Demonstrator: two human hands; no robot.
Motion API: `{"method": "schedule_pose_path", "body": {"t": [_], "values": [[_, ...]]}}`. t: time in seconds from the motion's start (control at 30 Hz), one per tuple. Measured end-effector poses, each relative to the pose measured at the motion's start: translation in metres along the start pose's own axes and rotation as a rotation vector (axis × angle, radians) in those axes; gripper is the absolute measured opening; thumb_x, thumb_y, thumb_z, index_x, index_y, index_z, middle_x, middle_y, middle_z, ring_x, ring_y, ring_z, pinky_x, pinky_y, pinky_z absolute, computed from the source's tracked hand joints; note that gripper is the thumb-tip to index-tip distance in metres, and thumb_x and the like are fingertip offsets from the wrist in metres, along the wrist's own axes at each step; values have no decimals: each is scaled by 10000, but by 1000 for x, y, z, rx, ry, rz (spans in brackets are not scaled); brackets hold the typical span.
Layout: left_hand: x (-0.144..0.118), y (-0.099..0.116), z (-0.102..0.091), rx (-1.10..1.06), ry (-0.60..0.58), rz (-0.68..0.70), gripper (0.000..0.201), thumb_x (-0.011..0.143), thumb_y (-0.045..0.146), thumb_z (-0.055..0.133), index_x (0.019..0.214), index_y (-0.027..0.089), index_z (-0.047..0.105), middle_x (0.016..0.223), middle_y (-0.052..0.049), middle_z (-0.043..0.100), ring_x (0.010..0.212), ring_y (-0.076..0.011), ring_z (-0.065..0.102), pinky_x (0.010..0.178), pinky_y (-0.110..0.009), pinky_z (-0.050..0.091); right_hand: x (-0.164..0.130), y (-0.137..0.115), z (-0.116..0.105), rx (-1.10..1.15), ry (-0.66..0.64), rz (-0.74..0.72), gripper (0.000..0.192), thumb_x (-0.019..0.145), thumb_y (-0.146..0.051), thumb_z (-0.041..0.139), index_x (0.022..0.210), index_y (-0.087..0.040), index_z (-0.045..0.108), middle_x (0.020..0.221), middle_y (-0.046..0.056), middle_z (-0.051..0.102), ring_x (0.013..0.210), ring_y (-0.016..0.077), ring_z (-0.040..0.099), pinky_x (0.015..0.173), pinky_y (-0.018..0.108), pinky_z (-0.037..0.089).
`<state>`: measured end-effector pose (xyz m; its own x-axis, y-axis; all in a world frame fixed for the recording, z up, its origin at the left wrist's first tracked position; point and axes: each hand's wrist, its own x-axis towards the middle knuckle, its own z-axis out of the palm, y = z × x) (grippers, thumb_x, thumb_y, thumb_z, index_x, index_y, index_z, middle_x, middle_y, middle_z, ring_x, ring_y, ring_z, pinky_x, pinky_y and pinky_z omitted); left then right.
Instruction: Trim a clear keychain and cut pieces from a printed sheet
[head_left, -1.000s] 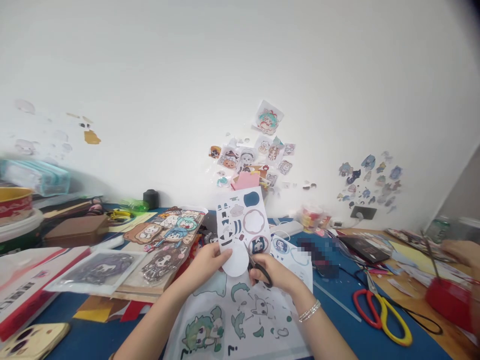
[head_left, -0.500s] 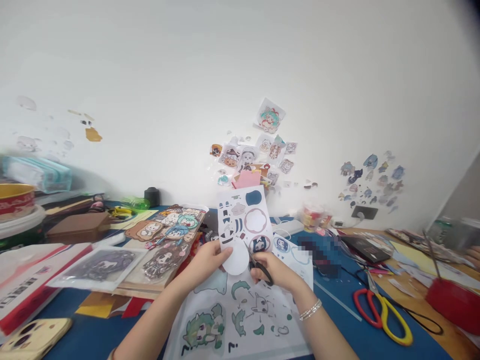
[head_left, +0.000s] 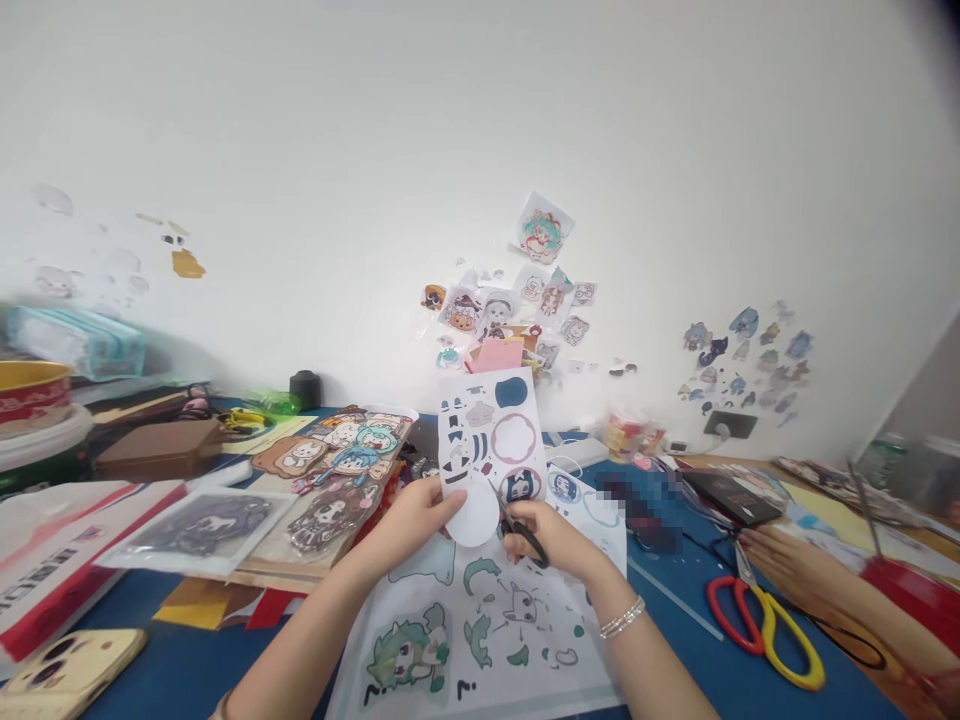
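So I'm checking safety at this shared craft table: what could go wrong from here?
The left hand pinches the printed sheet right beside the black scissors in the right hand, so a slip might nick a finger or spoil a printed shape. Another person's hand lies by the red and yellow scissors close to the right; elbows could bump.

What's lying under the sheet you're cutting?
Under the held sheet lies a bigger printed sheet with green character parts, flat on the blue table. The left hand, the right hand and its scissors cover that sheet's top part.
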<state>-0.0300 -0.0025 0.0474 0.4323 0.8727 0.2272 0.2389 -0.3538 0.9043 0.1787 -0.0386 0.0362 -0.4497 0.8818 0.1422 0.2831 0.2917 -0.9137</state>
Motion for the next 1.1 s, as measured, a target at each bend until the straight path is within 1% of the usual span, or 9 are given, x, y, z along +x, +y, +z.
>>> {"method": "schedule_pose_path", "body": {"t": [0.23,0.4,0.67,0.87,1.0,1.1], "values": [[-1,2,-2,12,9,-11,350,715,455,499,793,123,578,741,-66,639,634,-193,575,550,-286,446,0,1,-2,-20,-6,10,290,706,-404,642,799,-138,574,595,-14,510,523,102,481,478,209,395],[-3,6,-3,27,12,-44,335,710,471,503,737,139,544,677,-34,603,594,-178,562,520,-272,432,1,1,-2,-12,-7,30,317,685,-415,662,808,-136,576,607,-14,509,530,102,483,484,212,415],[-4,7,-2,-9,8,-40,313,703,459,515,715,147,535,652,-16,581,571,-163,544,496,-259,415,1,1,-3,-3,-15,16,292,680,-391,675,775,-140,561,597,-23,498,522,93,467,477,207,403],[-4,9,-3,17,22,-37,286,699,443,520,670,158,518,600,3,559,531,-147,522,468,-243,395,1,2,-3,-22,-20,0,278,689,-392,668,769,-145,568,577,-30,496,507,92,466,470,203,391],[-4,9,-3,0,13,-32,281,701,432,521,687,152,531,617,-4,572,544,-152,537,477,-243,400,0,-1,-3,-27,-23,-1,293,686,-403,666,759,-137,567,571,-29,490,504,90,463,461,200,382],[-5,9,-3,3,32,-41,297,696,440,524,704,144,554,636,-18,601,560,-166,552,494,-255,416,0,-2,-2,-29,-18,21,315,680,-419,666,774,-135,570,581,-24,488,507,92,457,465,205,383]]}}
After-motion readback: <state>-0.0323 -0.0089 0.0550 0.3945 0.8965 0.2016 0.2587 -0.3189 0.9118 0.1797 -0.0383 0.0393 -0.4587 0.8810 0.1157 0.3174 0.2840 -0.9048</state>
